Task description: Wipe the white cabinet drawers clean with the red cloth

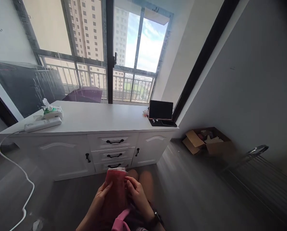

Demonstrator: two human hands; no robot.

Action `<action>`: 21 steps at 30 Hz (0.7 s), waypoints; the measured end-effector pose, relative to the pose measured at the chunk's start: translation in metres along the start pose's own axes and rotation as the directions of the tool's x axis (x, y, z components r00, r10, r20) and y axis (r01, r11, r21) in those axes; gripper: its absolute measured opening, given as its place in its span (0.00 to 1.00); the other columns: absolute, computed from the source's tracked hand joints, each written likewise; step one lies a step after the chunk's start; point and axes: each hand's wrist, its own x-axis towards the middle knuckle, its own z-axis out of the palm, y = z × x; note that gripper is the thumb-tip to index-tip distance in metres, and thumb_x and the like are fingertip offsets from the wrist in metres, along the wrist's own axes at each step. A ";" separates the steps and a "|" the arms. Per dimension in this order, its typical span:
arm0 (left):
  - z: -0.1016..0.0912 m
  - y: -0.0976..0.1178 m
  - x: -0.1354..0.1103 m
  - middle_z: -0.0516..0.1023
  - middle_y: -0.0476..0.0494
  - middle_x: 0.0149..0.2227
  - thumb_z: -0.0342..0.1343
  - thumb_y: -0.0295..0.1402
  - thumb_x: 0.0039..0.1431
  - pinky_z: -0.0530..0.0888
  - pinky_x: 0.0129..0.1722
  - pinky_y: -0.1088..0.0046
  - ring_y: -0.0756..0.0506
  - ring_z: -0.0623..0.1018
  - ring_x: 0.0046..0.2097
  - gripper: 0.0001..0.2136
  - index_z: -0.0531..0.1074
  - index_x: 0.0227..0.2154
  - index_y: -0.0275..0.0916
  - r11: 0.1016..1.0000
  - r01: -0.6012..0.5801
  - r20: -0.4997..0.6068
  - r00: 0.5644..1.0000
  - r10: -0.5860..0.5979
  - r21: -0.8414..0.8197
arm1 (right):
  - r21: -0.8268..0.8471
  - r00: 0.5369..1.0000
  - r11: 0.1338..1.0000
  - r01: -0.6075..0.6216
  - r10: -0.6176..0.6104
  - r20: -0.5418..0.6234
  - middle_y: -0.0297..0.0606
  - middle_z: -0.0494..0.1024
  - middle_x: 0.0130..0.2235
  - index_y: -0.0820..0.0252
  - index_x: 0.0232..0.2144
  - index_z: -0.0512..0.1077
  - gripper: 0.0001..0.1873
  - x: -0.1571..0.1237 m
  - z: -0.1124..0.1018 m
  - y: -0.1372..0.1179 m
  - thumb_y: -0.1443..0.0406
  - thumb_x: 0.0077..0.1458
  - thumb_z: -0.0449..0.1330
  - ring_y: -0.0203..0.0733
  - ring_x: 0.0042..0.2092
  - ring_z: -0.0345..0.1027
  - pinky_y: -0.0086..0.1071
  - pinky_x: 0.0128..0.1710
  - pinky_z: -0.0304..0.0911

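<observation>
holding one red cloth (116, 187) in two hands (102, 194) (136, 191) before three drawers (114, 151).

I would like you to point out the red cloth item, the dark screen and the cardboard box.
Red cloth item (115, 186): head view, on its broad upper face.
Dark screen (161, 110): head view, on the middle of its display.
Cardboard box (219, 148): head view, on its outer side wall.

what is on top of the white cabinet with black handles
At left, a white-and-green tissue pack and long white power strip; at right, a standing black rectangular screen with small white objects before it. Whatever the screen covers behind it cannot be seen.
</observation>
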 end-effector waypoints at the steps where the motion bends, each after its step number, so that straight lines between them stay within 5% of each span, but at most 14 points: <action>1: 0.005 -0.002 0.004 0.83 0.38 0.36 0.66 0.30 0.45 0.78 0.44 0.61 0.36 0.81 0.42 0.12 0.78 0.36 0.36 1.000 0.000 0.038 0.999 0.001 -0.020 | 0.032 1.000 0.999 0.018 -0.017 -0.023 0.41 0.79 0.43 0.55 0.44 0.76 0.26 0.011 0.007 0.001 0.44 0.53 0.58 0.48 0.50 0.70 0.40 0.51 0.64; 7: 0.006 -0.017 0.016 0.82 0.40 0.40 0.68 0.33 0.44 0.78 0.39 0.67 0.39 0.81 0.41 0.18 0.77 0.41 0.39 0.997 0.028 0.092 0.996 -0.021 -0.074 | 0.239 0.994 0.965 -0.108 0.099 0.049 0.38 0.79 0.40 0.59 0.38 0.76 0.27 0.022 0.021 0.003 0.43 0.49 0.61 0.46 0.45 0.71 0.40 0.52 0.63; 14: -0.012 -0.033 0.012 0.76 0.41 0.52 0.68 0.31 0.45 0.72 0.53 0.67 0.38 0.73 0.56 0.24 0.74 0.48 0.43 0.997 -0.076 0.087 0.993 0.078 -0.024 | 0.380 0.981 0.905 -0.192 0.179 0.071 0.39 0.78 0.49 0.58 0.45 0.74 0.27 -0.006 0.028 0.001 0.53 0.44 0.69 0.49 0.53 0.69 0.41 0.57 0.59; 21: -0.018 -0.048 -0.004 0.71 0.40 0.58 0.69 0.29 0.42 0.61 0.62 0.62 0.37 0.65 0.63 0.29 0.72 0.51 0.43 0.983 -0.147 0.253 0.961 0.115 0.110 | 0.550 0.941 0.782 -0.292 0.337 0.020 0.37 0.79 0.44 0.53 0.40 0.76 0.26 -0.036 0.015 0.053 0.51 0.38 0.70 0.50 0.51 0.71 0.42 0.53 0.64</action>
